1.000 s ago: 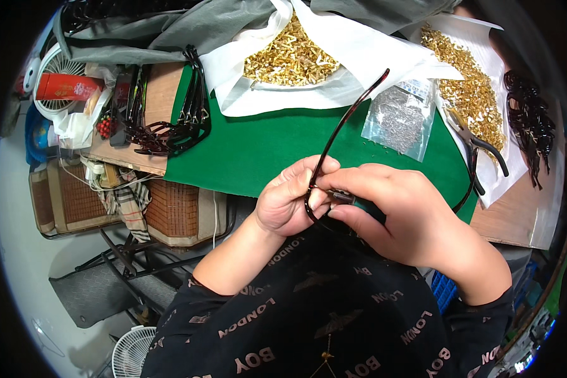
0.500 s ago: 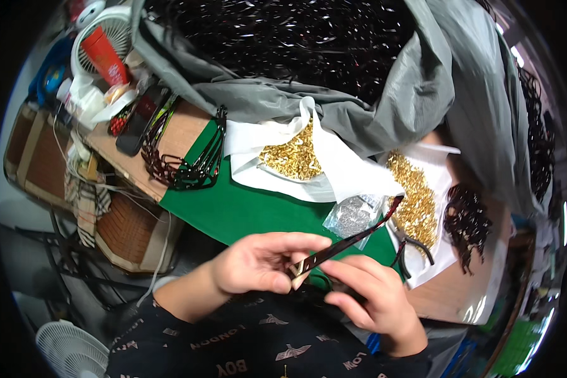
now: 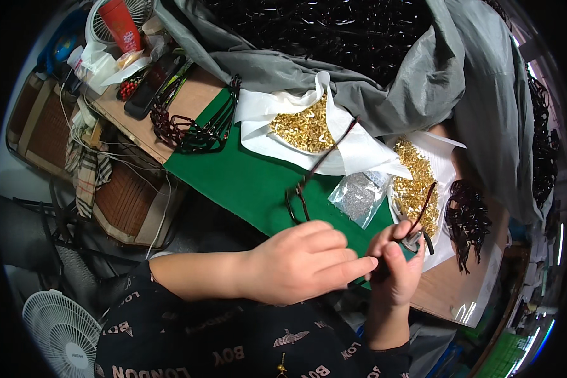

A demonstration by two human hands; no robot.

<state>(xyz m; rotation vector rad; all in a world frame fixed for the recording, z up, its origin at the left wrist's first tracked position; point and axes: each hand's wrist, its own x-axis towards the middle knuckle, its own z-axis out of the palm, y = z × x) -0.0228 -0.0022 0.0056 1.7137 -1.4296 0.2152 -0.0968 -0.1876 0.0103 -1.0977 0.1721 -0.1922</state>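
Observation:
A dark, reddish eyeglass frame (image 3: 291,205) shows above the knuckles of my left hand (image 3: 302,266), its slim temple reaching up over the white sheet. The left fingers are curled, and the index finger stretches across to the right thumb. Fingers bent, my right hand (image 3: 397,261) is closed around a dark part between both hands. From its fingertips rises a second slender dark-red temple (image 3: 429,198). The middle of the frame is hidden by my hands. Beside the right fingers shows a black handle (image 3: 429,243), apparently of pliers; whether I touch it I cannot tell.
Gold-coloured small parts (image 3: 305,126) lie on white sheets, with a clear bag of tiny silvery pieces (image 3: 359,196) between. Several dark frames (image 3: 198,135) stand at left on the green mat (image 3: 220,189). Dark temples (image 3: 466,217) pile at right; a grey cloth (image 3: 416,94) bounds the back.
My left hand has moved right, across to my right hand, which has shifted right and up beside the pliers. The dark temple I held between both hands is no longer in that place.

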